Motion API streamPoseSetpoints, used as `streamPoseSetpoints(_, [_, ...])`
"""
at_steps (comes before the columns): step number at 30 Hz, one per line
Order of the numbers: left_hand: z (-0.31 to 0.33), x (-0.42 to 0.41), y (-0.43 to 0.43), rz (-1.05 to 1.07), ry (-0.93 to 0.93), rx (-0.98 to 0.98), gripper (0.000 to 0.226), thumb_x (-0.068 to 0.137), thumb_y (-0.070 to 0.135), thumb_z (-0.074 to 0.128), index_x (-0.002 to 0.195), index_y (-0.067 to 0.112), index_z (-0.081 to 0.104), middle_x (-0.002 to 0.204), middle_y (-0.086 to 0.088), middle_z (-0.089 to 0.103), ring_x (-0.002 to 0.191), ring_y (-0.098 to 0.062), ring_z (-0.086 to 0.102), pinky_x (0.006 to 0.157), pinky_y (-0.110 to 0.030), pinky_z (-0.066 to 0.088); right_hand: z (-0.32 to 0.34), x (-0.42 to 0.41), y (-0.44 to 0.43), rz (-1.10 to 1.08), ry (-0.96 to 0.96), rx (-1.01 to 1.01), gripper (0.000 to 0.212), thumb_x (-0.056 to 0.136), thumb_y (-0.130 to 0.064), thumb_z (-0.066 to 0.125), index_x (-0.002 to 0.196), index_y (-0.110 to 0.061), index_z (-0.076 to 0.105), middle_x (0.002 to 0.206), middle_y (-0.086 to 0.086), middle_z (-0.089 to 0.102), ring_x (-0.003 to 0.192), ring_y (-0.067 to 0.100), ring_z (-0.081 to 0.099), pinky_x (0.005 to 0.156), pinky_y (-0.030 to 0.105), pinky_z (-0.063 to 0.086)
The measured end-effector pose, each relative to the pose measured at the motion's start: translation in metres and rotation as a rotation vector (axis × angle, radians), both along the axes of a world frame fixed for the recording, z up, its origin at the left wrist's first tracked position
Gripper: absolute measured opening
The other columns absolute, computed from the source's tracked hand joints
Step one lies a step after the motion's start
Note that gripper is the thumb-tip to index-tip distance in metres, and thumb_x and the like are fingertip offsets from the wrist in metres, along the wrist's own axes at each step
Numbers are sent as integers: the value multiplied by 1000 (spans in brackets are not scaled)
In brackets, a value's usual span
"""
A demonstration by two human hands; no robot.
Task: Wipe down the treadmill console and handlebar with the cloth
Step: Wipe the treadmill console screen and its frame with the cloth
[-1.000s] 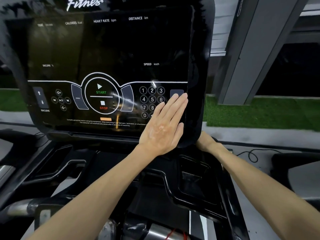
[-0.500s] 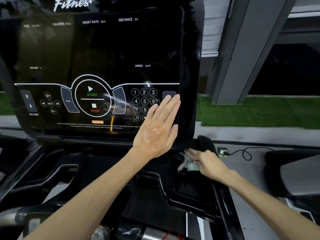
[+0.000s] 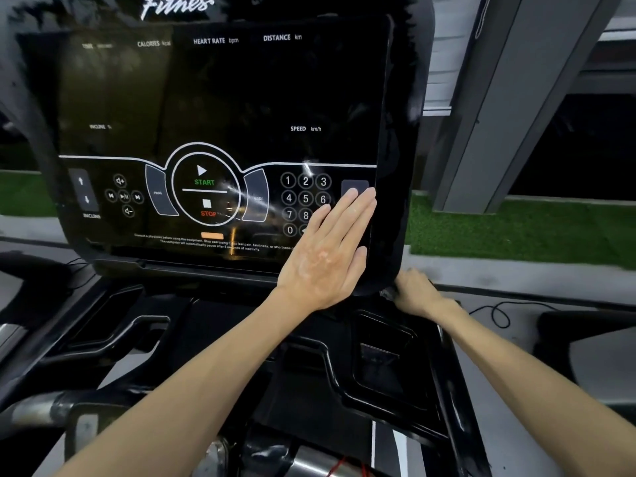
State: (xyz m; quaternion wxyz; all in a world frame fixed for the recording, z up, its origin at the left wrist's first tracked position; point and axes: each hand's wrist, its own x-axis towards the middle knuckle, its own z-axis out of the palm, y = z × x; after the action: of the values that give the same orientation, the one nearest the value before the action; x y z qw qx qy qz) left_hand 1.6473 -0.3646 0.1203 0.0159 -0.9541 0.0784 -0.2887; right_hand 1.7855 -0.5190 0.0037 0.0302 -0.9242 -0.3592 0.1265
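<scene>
The black treadmill console fills the upper left, its screen showing START, STOP and a number pad. My left hand lies flat with straight fingers on the screen's lower right, covering part of the number pad. My right hand is curled at the console's lower right corner, just below its rim. A small blurred bit of the cloth shows at its fingertips; the rest is hidden by the hand and the console edge. A silver handlebar tube runs in at the lower left.
Below the console lies a black tray with moulded recesses. A black cable loops on the grey floor to the right. Green turf and a grey pillar stand behind. Another machine's dark part sits at far right.
My right hand, with the cloth, moved from the tray recess up and back to the console's lower right corner. My left hand stayed flat on the screen.
</scene>
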Motion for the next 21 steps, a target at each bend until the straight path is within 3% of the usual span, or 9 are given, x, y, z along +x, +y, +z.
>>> streamPoseSetpoints(3, [-1,0,0,-5,6,-6,62,95,21,43,152,4,22,161,-7,20,149,-21,16,120,-40,18,-9,-21,-21,-9,-1,8,41,92,-28,48,131,-21,57,118,14,67,108,36,60,88,39,50])
streamPoseSetpoints(6, [-1,0,0,4,9,1,62,95,22,42,152,5,21,161,-6,19,149,-20,15,121,-39,16,-10,-50,-40,13,48,42,47,94,-20,47,142,-21,48,144,5,50,119,34,56,98,40,47])
streamPoseSetpoints(9, [-1,-1,0,3,11,-18,61,95,21,42,151,5,24,161,-5,20,149,-19,15,121,-39,17,-3,-70,-56,36,146,129,45,97,-12,48,141,-20,48,149,0,42,132,26,47,108,38,40])
streamPoseSetpoints(11, [1,-2,-1,0,19,-21,61,96,21,42,151,5,25,161,-5,20,150,-18,14,121,-38,15,9,-77,-64,-24,253,264,38,97,-8,51,134,-15,56,142,0,51,133,18,46,109,25,37])
streamPoseSetpoints(13, [3,-3,-1,-6,17,-29,59,96,21,42,151,5,27,160,-5,22,149,-18,15,121,-38,16,28,-84,-72,-125,327,430,34,96,-7,54,130,-11,60,136,-6,55,130,7,46,101,3,29])
streamPoseSetpoints(15, [6,-7,-6,-53,-15,-79,56,96,20,43,148,4,34,157,-7,29,148,-20,20,120,-40,19,46,-92,-80,-220,408,592,32,97,-10,55,129,-13,61,128,-12,58,124,1,48,92,-3,30])
streamPoseSetpoints(17, [8,-14,-19,-179,-64,-118,51,95,18,47,143,2,43,152,-10,39,145,-23,29,119,-39,21,59,-100,-87,-326,544,754,28,98,-11,54,124,-14,65,118,-8,66,115,4,58,88,7,42])
streamPoseSetpoints(19, [8,-20,-40,-342,-107,-116,44,93,13,53,134,0,53,141,-13,50,135,-26,42,115,-38,30,72,-107,-93,-437,701,924,23,98,-10,52,114,-11,69,99,-2,74,98,9,68,80,18,52])
streamPoseSetpoints(21, [0,-23,-58,-464,-89,-145,37,90,8,56,126,-1,59,129,-13,59,122,-24,53,108,-36,40,86,-114,-98,-497,838,1065,21,99,-10,50,106,-10,70,93,6,75,90,15,70,79,31,57])
